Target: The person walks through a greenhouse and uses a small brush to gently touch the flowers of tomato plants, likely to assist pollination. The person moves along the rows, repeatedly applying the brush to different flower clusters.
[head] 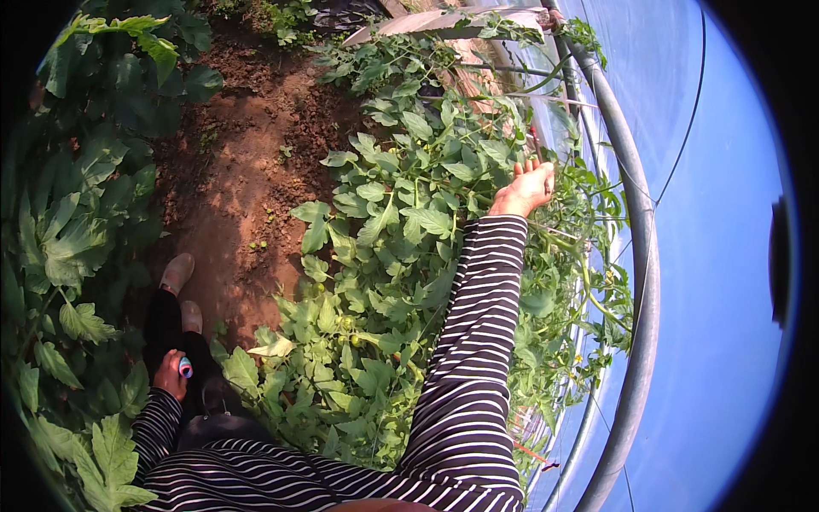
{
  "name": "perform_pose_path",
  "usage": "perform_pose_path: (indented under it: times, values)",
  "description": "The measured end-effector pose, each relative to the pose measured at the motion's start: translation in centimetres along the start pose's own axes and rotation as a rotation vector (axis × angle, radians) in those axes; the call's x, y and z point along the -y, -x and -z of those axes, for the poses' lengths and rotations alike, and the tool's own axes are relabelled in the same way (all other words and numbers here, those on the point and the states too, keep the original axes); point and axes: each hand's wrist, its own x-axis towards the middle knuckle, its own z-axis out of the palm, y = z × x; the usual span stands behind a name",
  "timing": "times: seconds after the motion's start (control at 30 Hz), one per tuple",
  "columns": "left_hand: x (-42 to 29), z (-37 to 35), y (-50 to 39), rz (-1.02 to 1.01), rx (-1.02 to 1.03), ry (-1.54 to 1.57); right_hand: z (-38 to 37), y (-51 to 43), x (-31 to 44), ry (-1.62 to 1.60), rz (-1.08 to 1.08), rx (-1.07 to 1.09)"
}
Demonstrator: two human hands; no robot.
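Observation:
Low at the left, beside my dark trousers, my left hand (pixel 171 376) is closed around a small roll of multicoloured material (pixel 185 367), perhaps tape or twine; only its round end shows. My right arm reaches out over tomato plants (pixel 384 217). At its end my right hand (pixel 524 188) is among the upper stems, palm partly turned up and fingers curled. Whether it grips a stem or something thin cannot be told. A reddish thin item (pixel 533 134) is just beyond the fingers. Small green tomatoes (pixel 355 340) hang lower in the foliage.
A curved metal greenhouse pipe (pixel 645 281) with thin wires and clear plastic film runs along the right. Leafy plants (pixel 70 243) crowd the left side. Between the rows lies a bare soil path (pixel 224 192), where my shoes (pixel 177 273) stand. An orange-red string (pixel 531 452) hangs lower right.

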Motion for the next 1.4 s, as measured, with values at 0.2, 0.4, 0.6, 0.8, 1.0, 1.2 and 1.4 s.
perform_pose_path:
  times: [0.2, 0.4, 0.6, 0.8, 1.0, 1.2, 1.4]
  values:
    - [-0.6, 0.9, -0.5, 0.045, 0.016, 0.012, -2.8, -4.3, -2.2, -0.066, -0.137, -0.094]
    - [-1.5, 1.5, -0.9, 0.071, 0.038, 0.034, -2.5, -9.2, -4.4, 0.004, -0.269, -0.086]
    - [-1.9, 1.3, -1.2, 0.05, 0.023, 0.019, -3.4, -10.1, -5.8, -0.021, -0.235, -0.09]
    - [-2.2, 1.3, -1.9, 0.036, 0.013, 0.004, -3.8, -10.3, -6.2, -0.017, -0.233, -0.136]
    - [-3.4, 2.0, -2.4, 0.085, 0.058, 0.006, -3.0, -11.8, -8.1, 0.005, -0.234, -0.022]
    - [-3.4, 1.8, -2.2, 0.085, 0.038, 0.016, -3.5, -10.9, -8.4, 0.011, -0.162, -0.034]
    - [-2.7, 1.5, -2.1, 0.048, 0.026, 0.018, -2.5, -12.1, -9.9, 0.018, -0.074, 0.028]
